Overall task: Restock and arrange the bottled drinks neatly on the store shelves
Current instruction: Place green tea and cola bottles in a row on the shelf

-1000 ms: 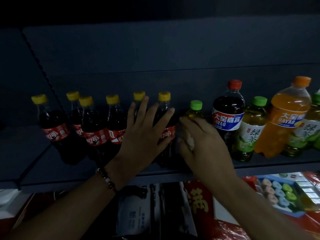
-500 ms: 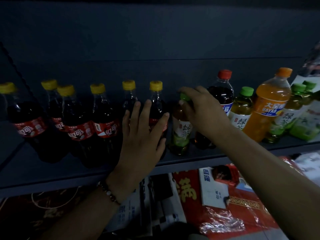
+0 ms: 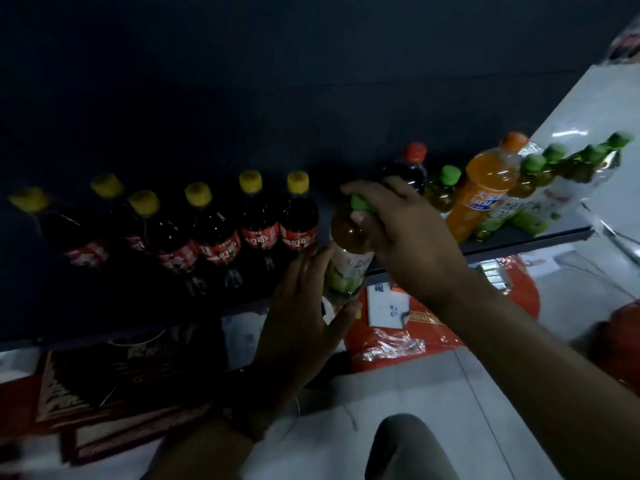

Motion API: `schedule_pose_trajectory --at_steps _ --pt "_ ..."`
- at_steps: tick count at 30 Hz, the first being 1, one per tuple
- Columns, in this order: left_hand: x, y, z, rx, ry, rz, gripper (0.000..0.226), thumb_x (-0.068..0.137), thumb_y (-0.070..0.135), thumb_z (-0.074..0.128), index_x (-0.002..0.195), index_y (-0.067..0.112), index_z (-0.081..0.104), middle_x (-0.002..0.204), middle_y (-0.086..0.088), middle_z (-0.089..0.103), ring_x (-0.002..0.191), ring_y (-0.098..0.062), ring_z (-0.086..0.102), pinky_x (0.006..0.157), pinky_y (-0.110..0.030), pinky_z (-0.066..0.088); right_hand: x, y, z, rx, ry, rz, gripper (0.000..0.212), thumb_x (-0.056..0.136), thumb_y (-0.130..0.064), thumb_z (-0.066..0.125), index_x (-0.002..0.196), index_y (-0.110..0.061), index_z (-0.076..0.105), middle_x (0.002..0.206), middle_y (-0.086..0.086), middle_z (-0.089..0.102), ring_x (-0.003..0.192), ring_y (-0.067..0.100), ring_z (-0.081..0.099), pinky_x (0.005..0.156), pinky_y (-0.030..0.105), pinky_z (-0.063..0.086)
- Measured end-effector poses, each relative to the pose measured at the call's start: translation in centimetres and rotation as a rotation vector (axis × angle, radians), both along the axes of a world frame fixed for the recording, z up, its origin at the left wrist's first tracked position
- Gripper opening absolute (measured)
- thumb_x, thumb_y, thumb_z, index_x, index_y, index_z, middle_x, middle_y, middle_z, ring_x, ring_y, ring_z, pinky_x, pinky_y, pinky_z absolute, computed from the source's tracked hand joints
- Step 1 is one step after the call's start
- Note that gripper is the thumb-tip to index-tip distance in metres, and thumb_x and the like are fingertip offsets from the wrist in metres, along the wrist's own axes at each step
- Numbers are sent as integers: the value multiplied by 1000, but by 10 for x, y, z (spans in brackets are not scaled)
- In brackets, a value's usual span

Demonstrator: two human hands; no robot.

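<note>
The right hand (image 3: 408, 233) is curled over the green cap of a green tea bottle (image 3: 349, 258), gripped from above at the dark shelf's (image 3: 519, 239) front edge. The left hand (image 3: 304, 317) is held flat-fingered against the bottle's lower body, thumb beneath. Amber liquid, white-green label noted. Yellow-capped cola bottles (image 3: 263, 220) are ranged to its left; an orange soda bottle (image 3: 485, 199) and more green teas to its right.

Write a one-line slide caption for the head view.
Right hand grips a green tea bottle by its cap, left hand steadying it beside the cola bottles.
</note>
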State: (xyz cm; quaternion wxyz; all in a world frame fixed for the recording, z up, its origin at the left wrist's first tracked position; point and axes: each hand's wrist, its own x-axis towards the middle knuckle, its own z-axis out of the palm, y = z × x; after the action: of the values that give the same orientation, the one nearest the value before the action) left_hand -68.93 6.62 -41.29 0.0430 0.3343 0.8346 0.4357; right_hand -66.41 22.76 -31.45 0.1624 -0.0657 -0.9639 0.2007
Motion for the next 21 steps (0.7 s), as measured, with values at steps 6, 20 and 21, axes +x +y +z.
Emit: schedule_pose_trajectory --at_steps 6,20,21 --pt "48 -3 123 145 -262 -47 91 82 52 73 148 50 11 151 15 38 135 1 40 107 -26 43 57 -24 122 -127 -124 12 38 97 -23 50 134 -30 51 122 1 51 105 18 54 82 36 52" --pt "143 -20 345 243 -576 -63 78 71 31 84 134 32 38 120 19 63 109 -5 65 86 -24 56 188 -25 277 -995 -187 -8 61 89 -48 52 145 -37 32 137 -8 51 121 6 54 93 29 52" --pt "149 -20 356 272 -606 -54 77 72 27 86 133 31 40 118 18 64 109 -6 65 85 -23 56 201 -26 277 -1145 -229 -17 60 85 -52 52 141 -39 38 135 -7 53 123 10 54 97 34 51"
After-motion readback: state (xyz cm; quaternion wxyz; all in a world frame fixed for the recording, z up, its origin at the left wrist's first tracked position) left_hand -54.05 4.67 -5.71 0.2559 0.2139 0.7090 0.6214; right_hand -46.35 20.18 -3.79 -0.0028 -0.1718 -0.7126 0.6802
